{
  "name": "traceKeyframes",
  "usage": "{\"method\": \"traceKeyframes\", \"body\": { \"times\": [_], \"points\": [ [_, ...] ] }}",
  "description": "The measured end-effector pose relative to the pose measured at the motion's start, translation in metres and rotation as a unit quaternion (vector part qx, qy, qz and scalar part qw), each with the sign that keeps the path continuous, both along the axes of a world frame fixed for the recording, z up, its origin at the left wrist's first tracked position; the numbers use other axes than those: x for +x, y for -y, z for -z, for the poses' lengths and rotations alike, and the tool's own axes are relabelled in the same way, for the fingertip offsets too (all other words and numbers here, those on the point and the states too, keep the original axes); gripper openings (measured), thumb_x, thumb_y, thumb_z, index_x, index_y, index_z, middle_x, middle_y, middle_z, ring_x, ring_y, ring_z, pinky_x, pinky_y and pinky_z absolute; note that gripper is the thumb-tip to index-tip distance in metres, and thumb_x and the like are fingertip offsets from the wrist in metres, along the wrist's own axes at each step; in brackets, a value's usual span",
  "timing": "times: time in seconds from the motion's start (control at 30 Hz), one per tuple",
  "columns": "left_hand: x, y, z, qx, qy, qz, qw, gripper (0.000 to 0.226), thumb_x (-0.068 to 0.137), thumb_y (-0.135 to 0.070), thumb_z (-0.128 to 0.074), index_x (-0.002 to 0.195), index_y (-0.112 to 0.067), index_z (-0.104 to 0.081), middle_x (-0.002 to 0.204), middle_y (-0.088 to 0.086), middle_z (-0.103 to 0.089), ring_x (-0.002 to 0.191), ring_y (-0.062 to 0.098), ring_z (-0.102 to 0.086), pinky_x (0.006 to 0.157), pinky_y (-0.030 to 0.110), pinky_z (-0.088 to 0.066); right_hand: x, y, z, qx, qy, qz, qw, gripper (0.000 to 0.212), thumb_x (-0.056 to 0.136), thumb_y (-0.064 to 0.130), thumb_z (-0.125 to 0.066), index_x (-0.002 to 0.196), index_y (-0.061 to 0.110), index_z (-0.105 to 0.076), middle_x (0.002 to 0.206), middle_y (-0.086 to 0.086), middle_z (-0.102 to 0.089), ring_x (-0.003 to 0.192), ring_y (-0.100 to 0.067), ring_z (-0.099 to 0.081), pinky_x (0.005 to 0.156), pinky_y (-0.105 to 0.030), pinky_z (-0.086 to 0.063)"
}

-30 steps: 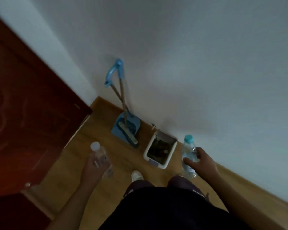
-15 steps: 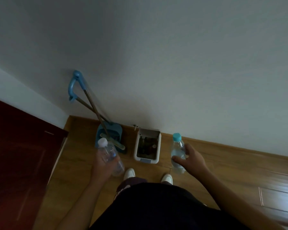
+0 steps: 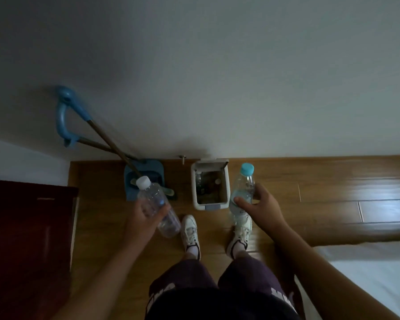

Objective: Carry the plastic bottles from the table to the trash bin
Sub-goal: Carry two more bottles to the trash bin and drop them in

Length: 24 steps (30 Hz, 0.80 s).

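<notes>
We stand facing the wall [image 3: 217, 88], our shoes [image 3: 189, 229] on the floor [image 3: 321, 204] just before the trash bin [image 3: 211, 206], which sits against the wall. The dustpan [image 3: 148, 173] stands just left of the bin. Our left hand [image 3: 143, 218] holds the left bottle [image 3: 158, 204] in front of the dustpan. Our right hand [image 3: 261, 206] holds the right bottle [image 3: 243, 188] just right of the bin. A door [image 3: 26, 239] lies far left, and a bed [image 3: 367, 273] lies at lower right.

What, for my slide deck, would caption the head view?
Person at the open trash bin, white-capped bottle in left hand, blue-capped bottle in right hand, blue dustpan alongside.
</notes>
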<state>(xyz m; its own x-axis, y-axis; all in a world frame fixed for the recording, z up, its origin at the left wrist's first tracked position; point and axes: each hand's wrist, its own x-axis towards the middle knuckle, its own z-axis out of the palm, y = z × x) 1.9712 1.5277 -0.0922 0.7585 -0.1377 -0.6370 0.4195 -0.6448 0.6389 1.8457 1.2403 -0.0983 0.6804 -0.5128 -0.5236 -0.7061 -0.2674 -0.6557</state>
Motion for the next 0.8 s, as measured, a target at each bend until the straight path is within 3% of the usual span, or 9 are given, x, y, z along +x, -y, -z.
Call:
{"method": "traceKeyframes", "body": {
  "times": [0.2, 0.37, 0.63, 0.73, 0.8],
  "points": [
    [0.016, 0.007, 0.066, 0.026, -0.027, 0.036, 0.999, 0.085, 0.065, -0.068, -0.067, 0.134, -0.023, -0.047, 0.117, -0.002, -0.061, 0.099, 0.015, -0.063, 0.075, 0.037, -0.056, 0.013, -0.019, 0.080, 0.039, -0.003, 0.072, 0.997, 0.067, 0.076, 0.041, -0.081, 0.130, 0.019, -0.048, 0.115, 0.008, -0.062, 0.100, -0.008, -0.062, 0.073, -0.017, -0.048],
    [0.006, 0.015, 0.145, 0.037, -0.016, 0.057, 0.998, 0.054, 0.077, -0.054, -0.073, 0.121, -0.028, -0.056, 0.107, -0.014, -0.064, 0.091, -0.005, -0.058, 0.064, 0.020, -0.045, 0.021, -0.016, 0.157, 0.060, 0.012, 0.116, 0.991, 0.060, 0.077, 0.036, -0.080, 0.126, 0.019, -0.048, 0.115, 0.008, -0.062, 0.095, 0.001, -0.060, 0.067, -0.014, -0.048],
    [-0.012, 0.016, 0.245, 0.018, -0.019, 0.028, 0.999, 0.065, 0.076, -0.050, -0.074, 0.132, -0.026, -0.049, 0.113, -0.007, -0.067, 0.099, 0.005, -0.066, 0.069, 0.021, -0.052, 0.048, -0.003, 0.267, 0.055, 0.018, 0.084, 0.995, 0.053, 0.082, 0.031, -0.077, 0.126, 0.020, -0.050, 0.112, 0.011, -0.062, 0.094, 0.003, -0.061, 0.059, -0.011, -0.051],
    [-0.013, 0.019, 0.266, 0.008, -0.009, 0.006, 1.000, 0.061, 0.082, -0.034, -0.076, 0.134, -0.026, -0.044, 0.113, -0.008, -0.065, 0.098, 0.003, -0.065, 0.068, 0.019, -0.050, 0.051, -0.008, 0.300, 0.058, -0.002, 0.046, 0.997, 0.057, 0.082, 0.028, -0.077, 0.130, 0.022, -0.047, 0.113, 0.010, -0.060, 0.099, -0.007, -0.062, 0.077, -0.026, -0.057],
    [-0.013, 0.022, 0.275, 0.000, -0.007, 0.001, 1.000, 0.059, 0.083, -0.032, -0.076, 0.133, -0.027, -0.045, 0.113, -0.009, -0.065, 0.096, 0.001, -0.064, 0.068, 0.019, -0.049, 0.051, -0.011, 0.316, 0.045, -0.026, 0.012, 0.999, 0.054, 0.081, 0.030, -0.077, 0.126, 0.022, -0.049, 0.110, 0.012, -0.060, 0.098, -0.009, -0.063, 0.079, -0.029, -0.056]
  ]
}}
